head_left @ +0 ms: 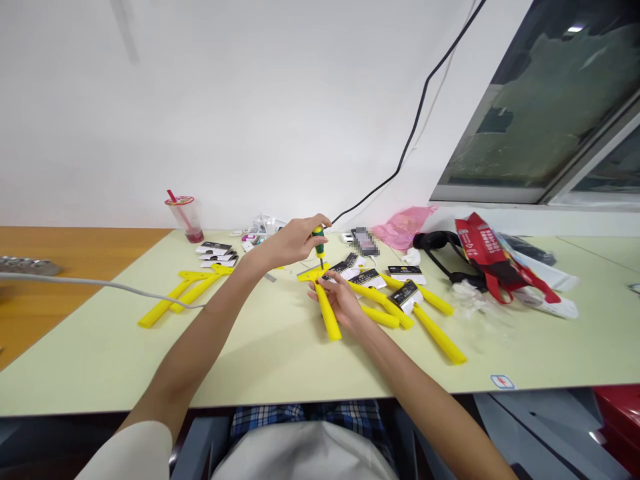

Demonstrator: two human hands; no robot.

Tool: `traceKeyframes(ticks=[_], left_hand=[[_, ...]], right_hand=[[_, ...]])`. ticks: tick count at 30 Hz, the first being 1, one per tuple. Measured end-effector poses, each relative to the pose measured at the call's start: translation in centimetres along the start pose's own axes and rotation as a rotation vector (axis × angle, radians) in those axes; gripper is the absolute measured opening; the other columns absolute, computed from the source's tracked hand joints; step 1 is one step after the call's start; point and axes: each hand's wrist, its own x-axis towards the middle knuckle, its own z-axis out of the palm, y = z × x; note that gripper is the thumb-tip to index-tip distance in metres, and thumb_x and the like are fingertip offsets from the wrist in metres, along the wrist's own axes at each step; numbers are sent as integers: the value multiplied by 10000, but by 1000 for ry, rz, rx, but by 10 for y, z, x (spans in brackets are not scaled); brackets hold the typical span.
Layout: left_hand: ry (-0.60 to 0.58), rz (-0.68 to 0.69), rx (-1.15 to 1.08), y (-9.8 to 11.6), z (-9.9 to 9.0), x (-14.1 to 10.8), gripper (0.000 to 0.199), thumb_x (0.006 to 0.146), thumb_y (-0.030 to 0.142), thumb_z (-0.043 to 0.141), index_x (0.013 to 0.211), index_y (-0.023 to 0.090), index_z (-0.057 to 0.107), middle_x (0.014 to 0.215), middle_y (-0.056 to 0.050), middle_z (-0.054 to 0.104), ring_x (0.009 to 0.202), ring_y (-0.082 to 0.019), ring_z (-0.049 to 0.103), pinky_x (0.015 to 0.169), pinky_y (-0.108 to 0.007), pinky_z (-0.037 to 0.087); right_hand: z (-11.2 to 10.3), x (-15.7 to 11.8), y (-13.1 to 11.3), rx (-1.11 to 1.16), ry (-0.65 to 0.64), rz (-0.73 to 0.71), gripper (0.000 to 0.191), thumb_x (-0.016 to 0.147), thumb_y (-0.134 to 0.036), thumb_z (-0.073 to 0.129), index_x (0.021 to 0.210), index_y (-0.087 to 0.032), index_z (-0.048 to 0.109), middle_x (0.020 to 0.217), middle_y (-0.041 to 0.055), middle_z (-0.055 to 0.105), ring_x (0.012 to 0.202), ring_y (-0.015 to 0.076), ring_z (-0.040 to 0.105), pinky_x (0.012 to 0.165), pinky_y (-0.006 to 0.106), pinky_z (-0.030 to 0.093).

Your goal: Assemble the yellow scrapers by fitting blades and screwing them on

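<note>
While the left hand (286, 243) grips a tip-down screwdriver (319, 241), the right hand (340, 300) clasps a bodyward-slanting yellow bar (327, 313).

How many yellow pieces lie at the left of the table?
2. The nearer yellow piece is crossed by a grey cable; the farther yellow piece lies beside it, both on the table, left of the left hand.

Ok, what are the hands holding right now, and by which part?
The left hand grips a green-handled screwdriver by its handle; the right hand holds a yellow T-shaped piece by its stem.
</note>
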Motion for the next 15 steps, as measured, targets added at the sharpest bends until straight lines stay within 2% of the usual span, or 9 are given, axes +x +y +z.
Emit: traceKeyframes(ticks=[5, 10, 15], left_hand=[[-42, 23, -11, 2, -2, 1, 269, 1054, 273, 529, 1281, 232, 666, 1111, -76, 779, 855, -194, 690, 813, -327, 501], [-46, 54, -23, -1, -4, 0, 282, 1063, 284, 515, 1279, 233, 689, 1141, -77, 782, 893, -198, 696, 837, -330, 511], [54, 33, -39, 0, -10, -2, 221, 1043, 382, 606, 1167, 242, 723, 1042, -70, 781, 860, -206, 695, 799, -337, 529]], right_hand=[[-1, 1, 1, -16, -5, 14, 414, 793, -34, 826, 1030, -259, 572, 932, 3, 785, 909, 234, 842, 749, 365, 736], [-2, -1, 0, -19, -26, 16, 435, 771, -48, 865, 1032, -246, 578, 963, 17, 794, 931, 241, 846, 787, 358, 732], [3, -4, 0, -61, -37, -4, 470, 752, -76, 900, 1074, -242, 600, 958, 30, 796, 959, 256, 846, 766, 353, 731]])
